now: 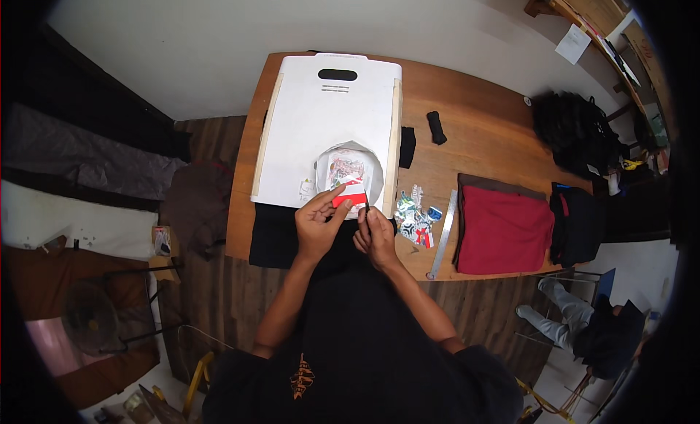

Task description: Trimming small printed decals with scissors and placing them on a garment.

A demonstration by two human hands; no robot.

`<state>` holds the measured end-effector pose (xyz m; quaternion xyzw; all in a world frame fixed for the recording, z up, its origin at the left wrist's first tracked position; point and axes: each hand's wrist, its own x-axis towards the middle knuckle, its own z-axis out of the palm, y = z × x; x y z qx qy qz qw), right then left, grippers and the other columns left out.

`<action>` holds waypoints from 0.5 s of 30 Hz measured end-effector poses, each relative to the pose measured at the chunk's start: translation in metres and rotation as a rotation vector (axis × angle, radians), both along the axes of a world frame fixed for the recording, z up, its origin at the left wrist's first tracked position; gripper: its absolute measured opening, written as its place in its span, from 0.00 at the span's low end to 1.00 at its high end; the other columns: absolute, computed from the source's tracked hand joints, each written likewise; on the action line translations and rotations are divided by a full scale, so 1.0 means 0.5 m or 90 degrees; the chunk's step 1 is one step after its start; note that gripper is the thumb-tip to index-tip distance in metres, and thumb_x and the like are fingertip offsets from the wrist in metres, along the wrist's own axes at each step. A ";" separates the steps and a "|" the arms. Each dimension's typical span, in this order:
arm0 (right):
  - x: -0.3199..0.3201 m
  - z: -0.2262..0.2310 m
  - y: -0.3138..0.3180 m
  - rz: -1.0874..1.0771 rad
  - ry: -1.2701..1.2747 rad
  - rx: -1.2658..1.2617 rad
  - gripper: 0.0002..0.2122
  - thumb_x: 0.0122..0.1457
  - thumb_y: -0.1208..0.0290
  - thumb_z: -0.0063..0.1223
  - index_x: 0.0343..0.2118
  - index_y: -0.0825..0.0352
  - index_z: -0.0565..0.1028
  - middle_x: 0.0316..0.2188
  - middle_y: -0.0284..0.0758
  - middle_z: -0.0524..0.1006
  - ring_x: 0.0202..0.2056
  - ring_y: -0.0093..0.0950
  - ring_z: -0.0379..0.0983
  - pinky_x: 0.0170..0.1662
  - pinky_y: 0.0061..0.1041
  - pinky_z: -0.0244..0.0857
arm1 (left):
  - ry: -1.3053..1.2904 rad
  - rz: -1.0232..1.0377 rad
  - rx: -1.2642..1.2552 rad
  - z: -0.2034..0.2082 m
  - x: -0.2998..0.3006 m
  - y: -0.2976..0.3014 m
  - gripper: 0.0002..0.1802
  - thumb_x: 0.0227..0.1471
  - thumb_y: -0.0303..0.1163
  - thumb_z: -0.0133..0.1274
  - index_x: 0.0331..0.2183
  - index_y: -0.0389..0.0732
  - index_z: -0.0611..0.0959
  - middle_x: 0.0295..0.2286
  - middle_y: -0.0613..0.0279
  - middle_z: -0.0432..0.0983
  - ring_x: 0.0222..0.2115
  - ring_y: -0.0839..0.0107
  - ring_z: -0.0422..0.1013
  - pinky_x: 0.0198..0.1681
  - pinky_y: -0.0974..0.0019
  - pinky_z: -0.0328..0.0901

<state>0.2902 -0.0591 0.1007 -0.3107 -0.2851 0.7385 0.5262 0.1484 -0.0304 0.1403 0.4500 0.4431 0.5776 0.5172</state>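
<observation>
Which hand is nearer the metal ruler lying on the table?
Right. The right hand is just left of the metal ruler, beside the pile of coloured cutouts; the left hand sits farther left, at the red-and-white piece.

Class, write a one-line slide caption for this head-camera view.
Left hand steadies a red-and-white printed piece on a white board while right hand holds a thin dark tool.
</observation>
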 end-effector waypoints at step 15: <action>0.002 0.004 0.003 -0.010 0.008 -0.006 0.15 0.73 0.57 0.34 0.36 0.64 0.66 0.11 0.22 0.52 0.10 0.14 0.44 0.15 0.17 0.43 | 0.000 -0.011 0.003 -0.007 0.000 -0.001 0.19 0.54 0.14 0.57 0.49 0.26 0.79 0.40 0.54 0.79 0.39 0.74 0.76 0.44 0.73 0.72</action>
